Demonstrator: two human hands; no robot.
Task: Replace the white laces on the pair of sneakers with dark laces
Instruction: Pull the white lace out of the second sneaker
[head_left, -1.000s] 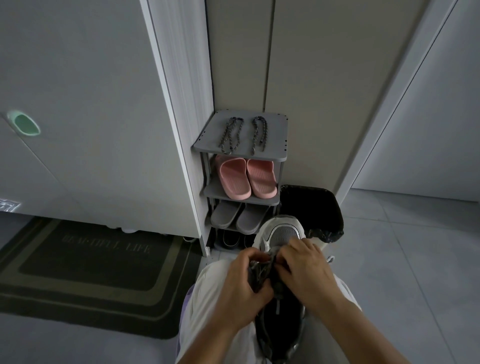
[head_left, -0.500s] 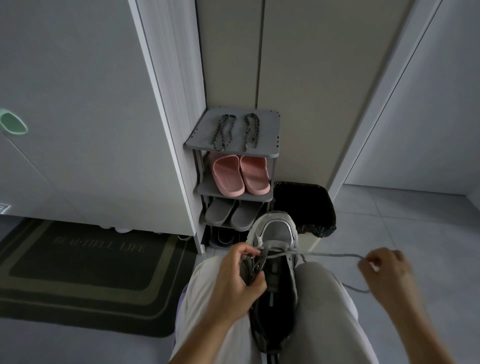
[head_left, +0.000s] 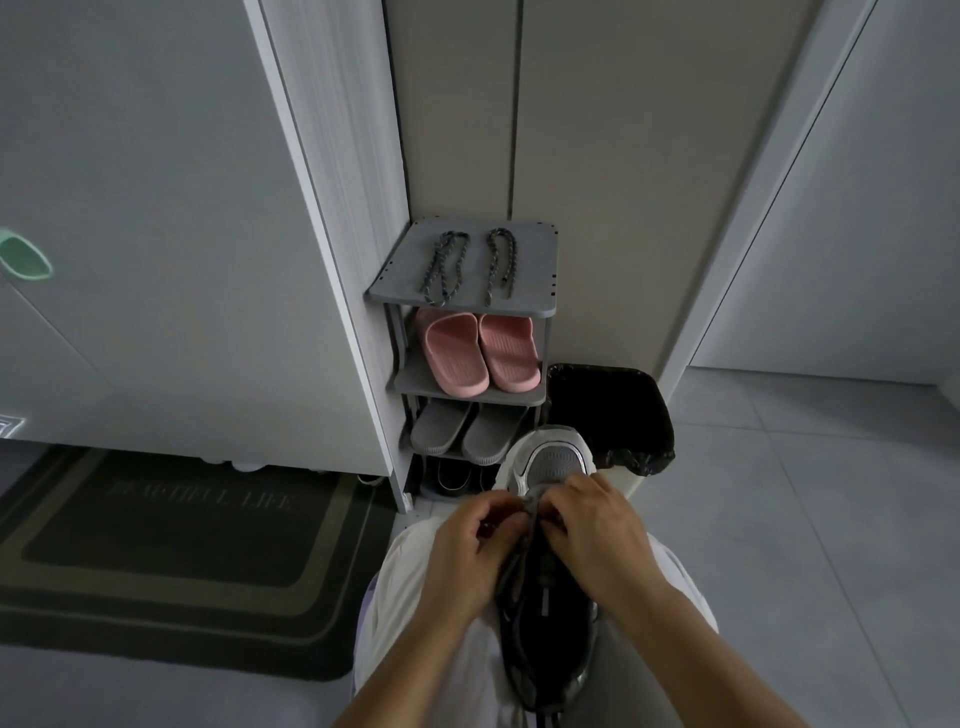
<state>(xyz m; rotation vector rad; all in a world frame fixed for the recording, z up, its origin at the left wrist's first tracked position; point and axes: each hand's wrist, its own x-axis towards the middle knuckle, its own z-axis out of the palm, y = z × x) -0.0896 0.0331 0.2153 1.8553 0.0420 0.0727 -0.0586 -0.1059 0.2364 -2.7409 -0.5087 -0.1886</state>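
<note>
Rack (head_left: 462, 307) w/ dark laces (head_left: 447, 267), bin (head_left: 613, 410) ahead. Sneaker (head_left: 556, 460) lengthwise on lap, toe fwd. Left hand (head_left: 467, 551), right hand (head_left: 597, 530): grip pinching its tongue.

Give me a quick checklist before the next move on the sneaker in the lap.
1. Sneaker resting on the lap, toe pointing away: ok.
2. Left hand has a grip on the sneaker's upper: ok.
3. Right hand has the lace itself in its grip: cannot tell, curled fingers hide it.
4. White lace fully out of the eyelets: cannot tell, both hands cover them.
5. Two dark laces lying ready on the shoe rack's top shelf: ok.
</note>
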